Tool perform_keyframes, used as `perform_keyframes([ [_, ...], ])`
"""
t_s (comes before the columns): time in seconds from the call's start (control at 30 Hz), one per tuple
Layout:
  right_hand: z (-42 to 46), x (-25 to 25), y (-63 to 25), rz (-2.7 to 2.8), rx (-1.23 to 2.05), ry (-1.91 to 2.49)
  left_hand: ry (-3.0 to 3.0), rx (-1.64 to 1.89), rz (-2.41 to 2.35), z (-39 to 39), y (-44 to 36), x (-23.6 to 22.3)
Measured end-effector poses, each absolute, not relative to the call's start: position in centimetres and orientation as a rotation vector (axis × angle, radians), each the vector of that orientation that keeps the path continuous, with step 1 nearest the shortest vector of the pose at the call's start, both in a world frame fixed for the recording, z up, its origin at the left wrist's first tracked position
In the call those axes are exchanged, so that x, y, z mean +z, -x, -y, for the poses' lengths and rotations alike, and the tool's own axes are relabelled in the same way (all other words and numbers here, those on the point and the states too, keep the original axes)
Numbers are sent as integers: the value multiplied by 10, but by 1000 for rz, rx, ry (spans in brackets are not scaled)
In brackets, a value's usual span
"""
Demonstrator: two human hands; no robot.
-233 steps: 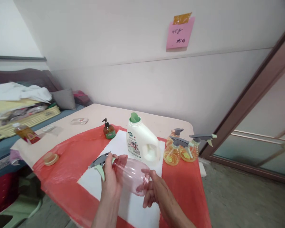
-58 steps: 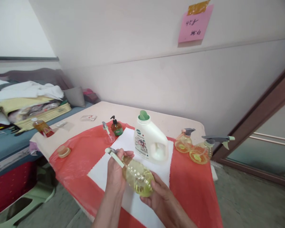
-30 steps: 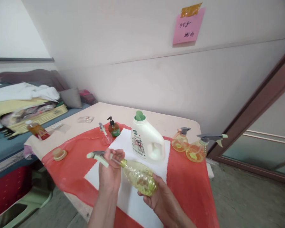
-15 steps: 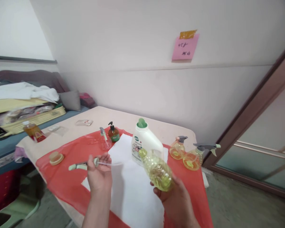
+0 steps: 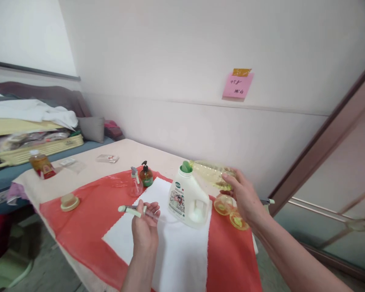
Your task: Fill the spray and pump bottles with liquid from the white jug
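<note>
Two bare hands work around one landmark, a cream-white plastic jug (image 5: 187, 187) with a printed label and a green piece (image 5: 186, 166) in its mouth. Just beside that mouth, on its right, is the neck of a clear yellow ribbed bottle (image 5: 209, 173), lying nearly level above the jug's handle. The right hand (image 5: 246, 198) grasps it round the base end; whether the neck touches the jug's rim, or anything flows, I cannot tell. Left and in front of the jug, the left hand (image 5: 146, 233), palm up, grips a grey and pale-green trigger spray head (image 5: 131, 210) near its collar, the clear thin tube (image 5: 162, 219) reaching towards the jug's lower part.

Good handling here, I judge, means tipping the bottle by small turns of the wrist, with its neck lined up on the jug's opening and the green piece undisturbed. A firm but light hold suits such thin-looking plastic; squeezing could send liquid out. The tube is best held off the white cloth (image 5: 179, 253) under the jug, so that it neither drips nor snags.

Left of the jug stand a pink clear spray bottle (image 5: 135, 188) and an amber pump bottle (image 5: 146, 177); two round orange-tinted bottles (image 5: 239, 222) sit to its right on red plastic sheeting (image 5: 231, 259).
</note>
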State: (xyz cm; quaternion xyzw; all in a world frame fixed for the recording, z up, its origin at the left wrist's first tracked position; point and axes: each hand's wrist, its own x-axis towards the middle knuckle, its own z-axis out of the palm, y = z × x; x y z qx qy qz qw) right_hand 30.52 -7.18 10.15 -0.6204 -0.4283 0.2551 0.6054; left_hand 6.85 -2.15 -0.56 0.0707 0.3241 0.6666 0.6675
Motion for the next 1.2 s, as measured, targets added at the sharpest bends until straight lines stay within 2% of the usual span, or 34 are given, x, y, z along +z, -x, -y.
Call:
perform_keyframes([
  [0.23,55,125,-315,1169,411,1674,-155,1511,-720,22,-65,-2],
  [0.47,32,176,-303,1432,140,1850,-114,1516,-711,20,-61,1],
  [0.6,14,194,-292,1465,122,1854,-107,1520,-685,21,-59,2],
  [0.9,-17,205,-276,1502,120,1781,-61,1513,-685,19,-58,4],
  [1.2,-8,197,-273,1463,135,1729,-97,1510,-712,19,-61,1],
])
